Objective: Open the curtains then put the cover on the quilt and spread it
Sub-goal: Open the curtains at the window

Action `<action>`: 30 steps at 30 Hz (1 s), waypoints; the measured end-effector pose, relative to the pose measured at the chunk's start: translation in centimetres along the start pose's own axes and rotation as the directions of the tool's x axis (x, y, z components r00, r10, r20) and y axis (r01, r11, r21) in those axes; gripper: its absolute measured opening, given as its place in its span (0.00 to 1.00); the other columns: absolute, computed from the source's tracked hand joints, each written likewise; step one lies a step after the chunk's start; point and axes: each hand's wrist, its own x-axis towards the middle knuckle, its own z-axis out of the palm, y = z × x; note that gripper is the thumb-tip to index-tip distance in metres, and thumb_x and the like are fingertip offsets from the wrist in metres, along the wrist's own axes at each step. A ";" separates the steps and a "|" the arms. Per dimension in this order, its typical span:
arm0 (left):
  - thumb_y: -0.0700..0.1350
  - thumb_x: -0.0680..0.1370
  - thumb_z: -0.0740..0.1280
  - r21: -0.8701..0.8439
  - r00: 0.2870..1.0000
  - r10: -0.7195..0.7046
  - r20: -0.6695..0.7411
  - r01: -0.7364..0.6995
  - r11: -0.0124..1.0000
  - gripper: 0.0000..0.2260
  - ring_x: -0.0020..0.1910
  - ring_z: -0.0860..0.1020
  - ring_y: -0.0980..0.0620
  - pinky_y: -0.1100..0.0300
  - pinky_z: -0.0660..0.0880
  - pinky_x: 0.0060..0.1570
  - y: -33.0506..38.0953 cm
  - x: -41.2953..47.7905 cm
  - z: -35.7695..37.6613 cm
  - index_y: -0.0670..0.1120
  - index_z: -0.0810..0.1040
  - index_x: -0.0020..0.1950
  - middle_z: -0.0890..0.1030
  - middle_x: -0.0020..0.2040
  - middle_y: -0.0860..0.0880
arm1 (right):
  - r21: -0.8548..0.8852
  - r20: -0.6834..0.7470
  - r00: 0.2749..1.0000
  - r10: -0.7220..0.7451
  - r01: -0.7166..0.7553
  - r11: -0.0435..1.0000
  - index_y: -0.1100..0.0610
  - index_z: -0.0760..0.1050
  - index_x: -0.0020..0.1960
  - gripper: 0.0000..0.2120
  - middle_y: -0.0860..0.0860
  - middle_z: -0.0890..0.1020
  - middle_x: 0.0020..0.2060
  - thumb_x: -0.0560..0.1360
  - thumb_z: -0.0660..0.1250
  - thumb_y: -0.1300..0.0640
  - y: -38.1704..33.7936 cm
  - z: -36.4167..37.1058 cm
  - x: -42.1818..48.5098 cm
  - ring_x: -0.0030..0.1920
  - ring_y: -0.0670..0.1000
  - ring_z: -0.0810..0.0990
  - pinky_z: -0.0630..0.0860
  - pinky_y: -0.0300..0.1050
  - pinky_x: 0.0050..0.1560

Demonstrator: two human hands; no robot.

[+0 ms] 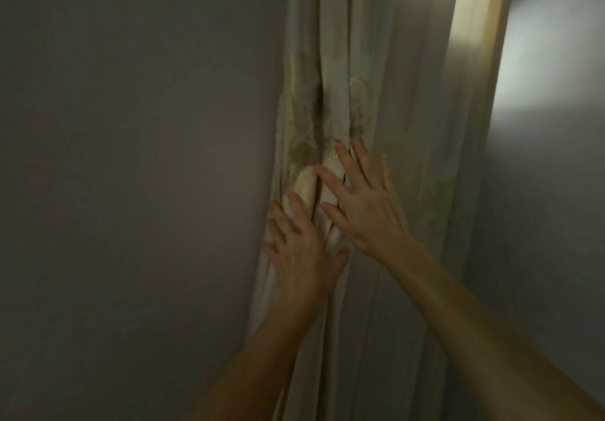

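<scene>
The dim room blurs the curtain's point(370, 93) pattern, and its top and bottom are cut off. Bunched against the wall point(131, 159), it is pressed by the flat, straight-fingered left hand point(302, 253) and right hand point(363, 201).

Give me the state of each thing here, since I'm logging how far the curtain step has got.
curtain: bunched into folds beside the wall, light showing at its right edge
left hand: fingers straight, pressing flat on the gathered folds
right hand: fingers spread and straight, pressing the folds just above the left hand
ring: worn on a left finger
</scene>
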 end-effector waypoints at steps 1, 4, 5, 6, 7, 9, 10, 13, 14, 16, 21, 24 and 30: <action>0.66 0.67 0.69 -0.031 1.000 0.008 -0.002 -0.008 0.999 0.54 0.75 0.50 0.37 0.37 0.57 0.70 -0.3 0.6 0.3 0.47 0.35 0.76 0.42 0.77 0.36 | 0.022 -0.024 1.000 0.001 -0.001 1.000 0.46 0.60 0.75 0.27 0.53 0.51 0.78 0.77 0.54 0.41 -0.4 0.6 0.2 0.78 0.56 0.45 0.51 0.64 0.74; 0.69 0.66 0.66 -0.004 0.993 0.119 -0.009 -0.119 0.993 0.55 0.77 0.50 0.43 0.41 0.58 0.71 -0.7 1.6 1.5 0.44 0.36 0.77 0.43 0.78 0.39 | 0.096 -0.113 0.993 0.020 -0.009 0.995 0.45 0.55 0.77 0.28 0.52 0.51 0.78 0.78 0.53 0.40 -0.9 1.7 0.8 0.78 0.55 0.46 0.51 0.64 0.74; 0.70 0.67 0.65 0.005 0.988 0.155 -0.012 -0.155 0.988 0.55 0.77 0.52 0.45 0.41 0.59 0.71 -0.7 1.8 2.1 0.44 0.36 0.77 0.44 0.78 0.41 | 0.105 -0.144 0.989 0.028 -0.012 0.994 0.45 0.53 0.77 0.29 0.52 0.51 0.78 0.79 0.52 0.39 -0.9 2.1 1.0 0.78 0.54 0.46 0.51 0.65 0.73; 0.69 0.67 0.65 0.007 0.981 0.193 -0.016 -0.193 0.981 0.54 0.76 0.54 0.46 0.42 0.60 0.70 -0.6 1.9 2.6 0.44 0.38 0.77 0.46 0.78 0.42 | 0.104 -0.169 0.985 0.028 -0.011 0.994 0.45 0.51 0.78 0.30 0.52 0.51 0.78 0.78 0.52 0.39 -0.9 2.4 1.3 0.78 0.54 0.46 0.50 0.65 0.73; 0.67 0.68 0.66 0.009 0.972 0.235 -0.026 -0.235 0.972 0.52 0.75 0.57 0.47 0.44 0.61 0.70 -0.3 2.1 3.0 0.44 0.40 0.77 0.48 0.79 0.43 | 0.097 -0.185 0.982 0.023 -0.005 0.995 0.45 0.51 0.78 0.30 0.53 0.51 0.78 0.78 0.53 0.39 -0.7 2.7 1.7 0.78 0.55 0.46 0.50 0.66 0.73; 0.60 0.73 0.65 0.023 0.947 0.314 -0.072 -0.313 0.950 0.43 0.71 0.64 0.48 0.48 0.66 0.65 0.2 2.4 3.9 0.44 0.45 0.78 0.53 0.78 0.45 | 0.069 -0.203 0.979 -0.017 0.032 0.997 0.44 0.51 0.78 0.31 0.53 0.50 0.78 0.77 0.54 0.39 -0.2 3.3 2.4 0.78 0.56 0.46 0.49 0.67 0.73; 0.55 0.76 0.62 0.045 0.933 0.349 -0.084 -0.346 0.937 0.37 0.68 0.68 0.48 0.50 0.68 0.63 0.3 2.8 4.5 0.44 0.48 0.78 0.56 0.77 0.45 | 0.045 -0.206 0.978 -0.039 0.049 0.998 0.44 0.52 0.77 0.31 0.54 0.50 0.78 0.77 0.55 0.39 0.3 3.8 2.9 0.78 0.56 0.45 0.49 0.68 0.72; 0.41 0.79 0.55 0.075 0.909 0.415 -0.046 -0.411 0.909 0.25 0.58 0.75 0.50 0.57 0.71 0.54 0.7 3.9 5.7 0.45 0.56 0.76 0.64 0.73 0.45 | -0.036 -0.202 0.977 -0.072 0.066 0.997 0.43 0.56 0.76 0.29 0.54 0.51 0.78 0.77 0.55 0.38 1.9 5.0 3.5 0.78 0.58 0.46 0.49 0.69 0.72; 0.38 0.79 0.55 0.055 0.906 0.421 -0.039 -0.419 0.906 0.25 0.57 0.75 0.49 0.57 0.71 0.52 0.8 4.1 6.2 0.45 0.57 0.76 0.65 0.73 0.45 | -0.059 -0.204 0.975 -0.083 0.072 0.996 0.43 0.58 0.76 0.28 0.55 0.52 0.78 0.77 0.55 0.38 2.3 5.4 3.6 0.78 0.58 0.47 0.50 0.69 0.71; 0.35 0.79 0.54 -0.007 0.910 0.413 -0.037 -0.414 0.910 0.25 0.57 0.76 0.46 0.55 0.72 0.51 0.9 4.7 7.0 0.45 0.59 0.76 0.64 0.73 0.44 | -0.087 -0.195 0.975 -0.105 0.090 0.992 0.43 0.63 0.74 0.26 0.54 0.54 0.78 0.77 0.56 0.39 3.0 6.2 3.8 0.77 0.59 0.49 0.51 0.69 0.71; 0.35 0.78 0.55 -0.044 0.908 0.416 -0.057 -0.418 0.907 0.23 0.54 0.77 0.44 0.53 0.72 0.48 1.3 6.4 9.4 0.46 0.62 0.74 0.70 0.67 0.42 | -0.064 -0.135 0.987 -0.089 0.081 0.995 0.43 0.71 0.68 0.22 0.51 0.56 0.77 0.78 0.53 0.39 5.2 8.8 4.4 0.77 0.58 0.51 0.48 0.69 0.71; 0.35 0.78 0.57 -0.021 0.914 0.403 -0.039 -0.404 0.914 0.21 0.52 0.78 0.43 0.53 0.72 0.48 1.9 7.6 11.1 0.43 0.64 0.71 0.75 0.61 0.41 | -0.058 -0.129 0.989 -0.068 0.061 0.996 0.43 0.73 0.66 0.21 0.51 0.57 0.77 0.78 0.53 0.40 6.9 10.7 4.3 0.77 0.58 0.52 0.47 0.69 0.71; 0.34 0.77 0.56 -0.028 0.910 0.416 0.002 -0.415 0.909 0.20 0.53 0.77 0.39 0.48 0.73 0.48 3.6 10.0 16.8 0.41 0.65 0.69 0.75 0.61 0.41 | -0.086 -0.082 0.996 -0.024 0.017 0.996 0.44 0.71 0.69 0.23 0.50 0.56 0.77 0.79 0.49 0.40 11.8 15.5 3.1 0.77 0.58 0.52 0.45 0.68 0.72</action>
